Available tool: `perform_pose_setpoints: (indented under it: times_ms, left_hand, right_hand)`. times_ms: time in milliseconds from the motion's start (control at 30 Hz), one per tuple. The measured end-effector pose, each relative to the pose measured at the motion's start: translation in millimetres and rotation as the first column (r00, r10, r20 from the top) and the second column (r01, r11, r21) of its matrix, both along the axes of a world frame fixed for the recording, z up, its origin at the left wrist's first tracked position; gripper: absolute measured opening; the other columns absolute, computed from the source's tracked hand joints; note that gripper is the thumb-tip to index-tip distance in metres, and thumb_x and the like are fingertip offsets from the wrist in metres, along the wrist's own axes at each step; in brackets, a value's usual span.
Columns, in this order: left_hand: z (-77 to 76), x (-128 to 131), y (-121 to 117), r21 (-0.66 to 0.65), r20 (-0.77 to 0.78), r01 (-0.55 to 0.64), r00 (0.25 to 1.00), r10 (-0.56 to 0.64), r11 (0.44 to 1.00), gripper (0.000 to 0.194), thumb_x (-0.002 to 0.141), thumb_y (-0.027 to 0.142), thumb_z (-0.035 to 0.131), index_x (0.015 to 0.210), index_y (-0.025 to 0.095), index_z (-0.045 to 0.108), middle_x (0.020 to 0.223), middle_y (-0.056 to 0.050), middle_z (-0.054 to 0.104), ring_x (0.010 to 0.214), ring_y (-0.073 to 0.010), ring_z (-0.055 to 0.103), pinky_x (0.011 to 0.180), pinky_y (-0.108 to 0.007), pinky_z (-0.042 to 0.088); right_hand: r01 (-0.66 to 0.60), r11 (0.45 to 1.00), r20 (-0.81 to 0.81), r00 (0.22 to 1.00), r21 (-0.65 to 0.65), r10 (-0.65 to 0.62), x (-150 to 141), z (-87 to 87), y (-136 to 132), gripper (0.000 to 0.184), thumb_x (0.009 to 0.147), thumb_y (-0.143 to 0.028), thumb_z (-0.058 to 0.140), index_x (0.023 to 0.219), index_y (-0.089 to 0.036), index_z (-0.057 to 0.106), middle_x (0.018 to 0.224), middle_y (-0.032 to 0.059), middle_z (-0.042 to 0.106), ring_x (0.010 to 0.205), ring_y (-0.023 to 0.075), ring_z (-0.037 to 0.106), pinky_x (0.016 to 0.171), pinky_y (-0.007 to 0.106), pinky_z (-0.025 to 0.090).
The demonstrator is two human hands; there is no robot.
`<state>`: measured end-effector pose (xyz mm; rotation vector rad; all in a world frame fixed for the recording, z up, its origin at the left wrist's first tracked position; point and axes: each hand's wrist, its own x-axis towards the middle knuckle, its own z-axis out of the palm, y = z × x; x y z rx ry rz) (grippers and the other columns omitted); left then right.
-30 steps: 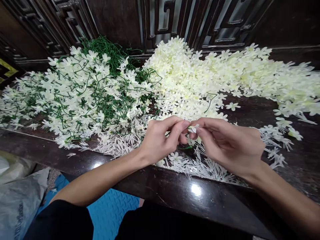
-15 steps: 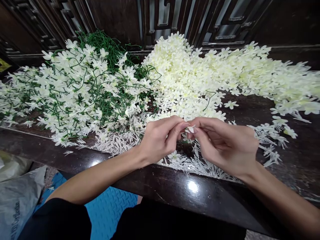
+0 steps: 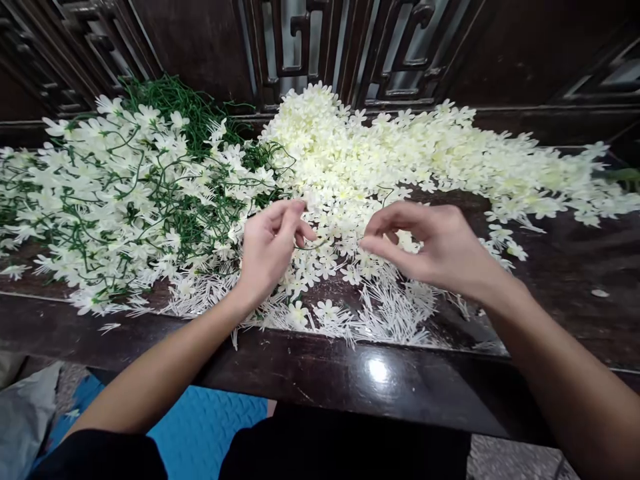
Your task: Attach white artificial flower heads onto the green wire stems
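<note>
White flowers [image 3: 350, 157] on dark bench [image 3: 575, 267]

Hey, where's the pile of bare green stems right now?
In the head view, the pile of green stems sits at upper left, before the dark wooden panel, just behind the white flowers on stems and left of the loose pale blossoms.

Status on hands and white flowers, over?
Left hand: pinched, contents unclear; thin green stem curves alongside. Right hand: curled, apart from left. Yellow-centred white flowers heaped beyond, no visible obstruction.
</note>
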<state>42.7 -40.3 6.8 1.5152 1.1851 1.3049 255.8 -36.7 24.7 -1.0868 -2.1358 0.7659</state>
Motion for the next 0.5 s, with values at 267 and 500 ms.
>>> perform_pose_setpoints:
  times_ms: [267,500]
  left_hand:
    - [7.7,-1.4,2.2,0.011,0.156,0.01,0.988,-0.012,1.0,0.04,0.087,0.016,0.057,0.12,0.023,0.035,0.076,0.0,0.064,0.064,-0.0138,0.065,0.053,-0.024,0.053]
    - [1.5,0.5,-2.2,0.136,-0.413,0.2,0.902,-0.127,0.97,0.04,0.08,0.016,0.064,0.117,0.018,0.047,0.07,0.001,0.062,0.056,-0.0129,0.058,0.054,-0.026,0.048]
  right_hand:
    - [-0.184,0.981,0.412,0.9,0.067,0.141,-13.1,-19.7,-6.7,0.035,0.09,-0.035,0.055,0.113,-0.01,0.064,0.109,0.0133,0.067,0.102,0.0258,0.061,0.095,0.05,0.048]
    - [-0.183,0.982,0.437,0.881,-0.042,0.183,-8.7,-15.0,-4.1,0.032,0.088,-0.034,0.057,0.107,-0.011,0.067,0.1,0.0112,0.069,0.095,0.0245,0.063,0.095,0.051,0.046]
